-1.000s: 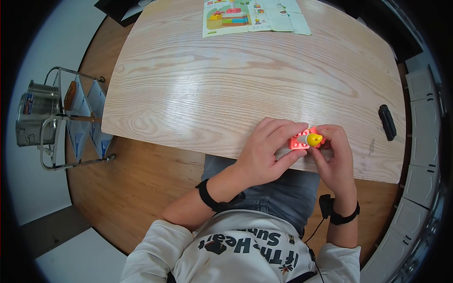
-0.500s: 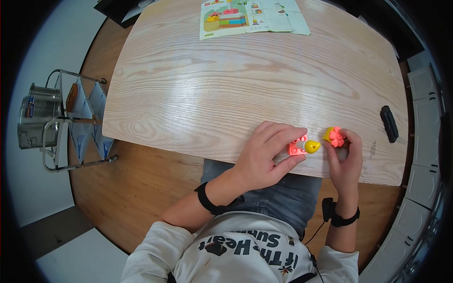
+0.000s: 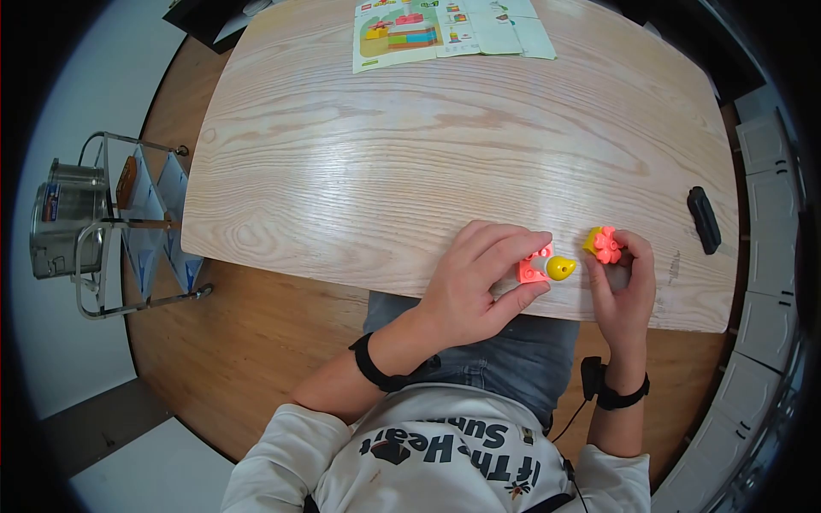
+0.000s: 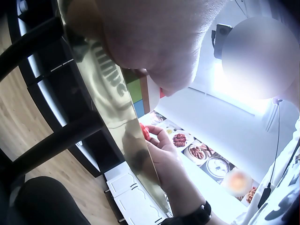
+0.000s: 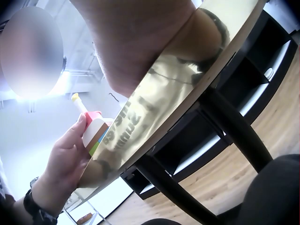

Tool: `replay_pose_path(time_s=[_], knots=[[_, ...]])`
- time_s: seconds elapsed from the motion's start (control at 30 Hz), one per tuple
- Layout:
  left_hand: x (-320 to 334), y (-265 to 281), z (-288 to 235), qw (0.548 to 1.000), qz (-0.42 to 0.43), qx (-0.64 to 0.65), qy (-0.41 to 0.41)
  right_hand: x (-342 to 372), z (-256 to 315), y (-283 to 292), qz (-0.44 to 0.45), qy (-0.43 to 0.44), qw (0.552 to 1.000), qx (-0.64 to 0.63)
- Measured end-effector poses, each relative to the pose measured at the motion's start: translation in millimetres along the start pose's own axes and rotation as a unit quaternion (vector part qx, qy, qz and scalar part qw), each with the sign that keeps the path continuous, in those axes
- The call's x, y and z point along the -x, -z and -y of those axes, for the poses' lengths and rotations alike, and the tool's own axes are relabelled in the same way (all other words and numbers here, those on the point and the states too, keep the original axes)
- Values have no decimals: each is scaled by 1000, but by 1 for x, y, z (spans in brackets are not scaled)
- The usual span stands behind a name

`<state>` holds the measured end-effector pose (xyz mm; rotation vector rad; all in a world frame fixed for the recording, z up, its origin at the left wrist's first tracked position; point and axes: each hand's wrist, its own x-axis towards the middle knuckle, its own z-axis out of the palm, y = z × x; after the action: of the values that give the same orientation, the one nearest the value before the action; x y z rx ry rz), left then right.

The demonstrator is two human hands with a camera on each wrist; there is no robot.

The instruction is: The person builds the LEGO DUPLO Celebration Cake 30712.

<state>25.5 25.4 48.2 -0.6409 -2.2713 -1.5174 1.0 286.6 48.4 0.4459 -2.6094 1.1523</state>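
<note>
Near the table's front edge the left hand (image 3: 475, 278) grips a pink brick (image 3: 532, 267) between thumb and fingers; a white candle piece with a yellow flame (image 3: 561, 268) stands on it. Under the pink brick, in the right wrist view, a stack with white, brown and green layers (image 5: 95, 133) shows. To the right, the right hand (image 3: 627, 282) pinches a yellow brick (image 3: 591, 240) with a coral flower (image 3: 607, 245) on it, apart from the stack. In the left wrist view the right hand (image 4: 165, 157) holds the red flower piece (image 4: 145, 131).
An instruction sheet (image 3: 453, 34) lies at the table's far edge. A black object (image 3: 703, 220) rests on the wooden table (image 3: 342, 171) at the right. A metal cart (image 3: 145, 222) with pots stands left of the table, and white cabinets (image 3: 770, 222) line the right side.
The right hand has moved right, away from the left hand, taking the yellow brick and flower with it. The left hand stays on the pink brick, nearly in place.
</note>
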Motion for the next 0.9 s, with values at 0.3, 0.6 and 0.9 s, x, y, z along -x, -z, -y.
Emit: replay_pose_path(time_s=[0.3, 0.6, 0.9], knots=[[1, -2, 0, 999, -4, 18, 28, -1, 0, 1, -12, -13, 1000, -1], [8, -9, 2, 996, 1, 53, 66, -1, 0, 4, -3, -29, 999, 13], [9, -9, 3, 996, 3, 58, 72, -4, -1, 6, 2, -1, 1000, 17]])
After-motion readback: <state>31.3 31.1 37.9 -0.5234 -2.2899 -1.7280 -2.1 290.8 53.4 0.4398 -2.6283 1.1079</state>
